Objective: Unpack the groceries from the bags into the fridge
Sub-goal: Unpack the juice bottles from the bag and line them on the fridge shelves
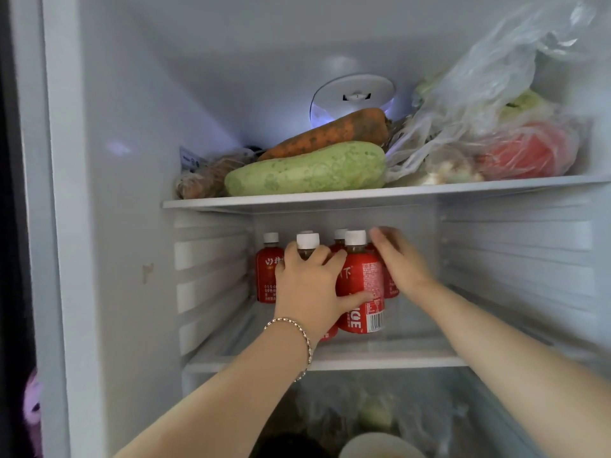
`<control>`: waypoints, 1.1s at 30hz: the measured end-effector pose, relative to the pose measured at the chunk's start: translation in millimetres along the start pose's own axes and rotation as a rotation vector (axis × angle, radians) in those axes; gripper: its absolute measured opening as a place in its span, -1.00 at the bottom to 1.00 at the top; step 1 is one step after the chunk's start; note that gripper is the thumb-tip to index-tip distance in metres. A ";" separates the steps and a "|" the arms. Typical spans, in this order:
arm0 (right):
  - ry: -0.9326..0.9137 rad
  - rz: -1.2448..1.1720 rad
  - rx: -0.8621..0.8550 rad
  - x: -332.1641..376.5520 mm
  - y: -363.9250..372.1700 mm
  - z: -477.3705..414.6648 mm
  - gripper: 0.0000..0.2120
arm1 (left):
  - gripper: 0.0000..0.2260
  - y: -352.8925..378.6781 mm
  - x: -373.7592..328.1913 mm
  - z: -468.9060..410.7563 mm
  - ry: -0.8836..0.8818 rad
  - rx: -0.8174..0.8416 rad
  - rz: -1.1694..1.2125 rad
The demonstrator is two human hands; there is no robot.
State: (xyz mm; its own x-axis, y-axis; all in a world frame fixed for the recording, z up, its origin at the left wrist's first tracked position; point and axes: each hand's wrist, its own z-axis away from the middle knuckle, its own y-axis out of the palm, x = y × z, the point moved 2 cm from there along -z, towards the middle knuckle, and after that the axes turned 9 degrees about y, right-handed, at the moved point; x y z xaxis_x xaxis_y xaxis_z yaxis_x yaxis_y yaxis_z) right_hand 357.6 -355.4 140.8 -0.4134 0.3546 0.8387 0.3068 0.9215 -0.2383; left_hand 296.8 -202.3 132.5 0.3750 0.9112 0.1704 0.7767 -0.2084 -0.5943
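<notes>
Curls the fingers of the left hand over the shoulder of the front-left bottle, just under its white cap, with the thumb laid across the red label of the front-right bottle touching it. Stretches the fingers of the right hand fairly straight along the right side of the cluster, against or just beside the rear-right bottle; grips nothing visible, tips too blurred to confirm contact. Wears a thin bracelet on the left wrist.

Keeps every bottle upright and huddled close on the middle shelf of the fridge, toward the back, with a far-left bottle at the edge of the group and one more cap peeping up behind. Above, on the upper shelf: a pale green gourd, a carrot resting on it, and clear plastic bags to the right with something red inside.

Looks like the drinks stage of unpacking: setting down and squaring up, not fetching. Next, most likely calls for seating the held bottle flat, letting go, perhaps nudging the group back with both palms, then drawing both arms out low and slow. Risks toppling packed neighbours like skittles with any sideways knock. Shows no grocery bags, so cannot tell how much remains.
</notes>
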 end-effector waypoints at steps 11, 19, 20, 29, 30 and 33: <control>0.114 0.410 -0.244 -18.2 -17.1 -9.0 -0.47 | -0.50 30.7 13.3 1.2 -0.035 0.218 0.166; 0.506 0.640 -0.186 -50.8 -26.7 -51.2 -0.11 | -0.52 37.7 15.6 0.3 -0.032 0.191 0.102; 0.560 0.676 -0.176 -52.3 -19.3 -50.1 -0.02 | -0.52 36.5 15.2 1.2 -0.031 0.194 0.099; 0.572 0.835 -0.093 -44.0 20.0 -41.1 0.23 | -0.46 32.5 23.2 3.2 -0.143 0.249 -0.002; 0.569 0.841 -0.084 -45.1 18.6 -41.1 0.23 | -0.44 31.8 28.0 2.0 -0.153 0.277 -0.026; 0.536 0.920 -0.092 -42.5 16.8 -39.3 0.22 | -0.36 32.8 49.6 -2.7 -0.190 0.382 -0.044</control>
State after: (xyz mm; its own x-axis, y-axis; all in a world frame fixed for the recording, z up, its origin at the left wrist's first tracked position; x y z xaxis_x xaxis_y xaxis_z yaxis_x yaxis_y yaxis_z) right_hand 414.1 -361.1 120.4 0.4343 0.7708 0.4661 0.3812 0.3115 -0.8704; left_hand 342.3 -164.9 123.6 0.2180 0.9730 0.0758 0.5333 -0.0537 -0.8442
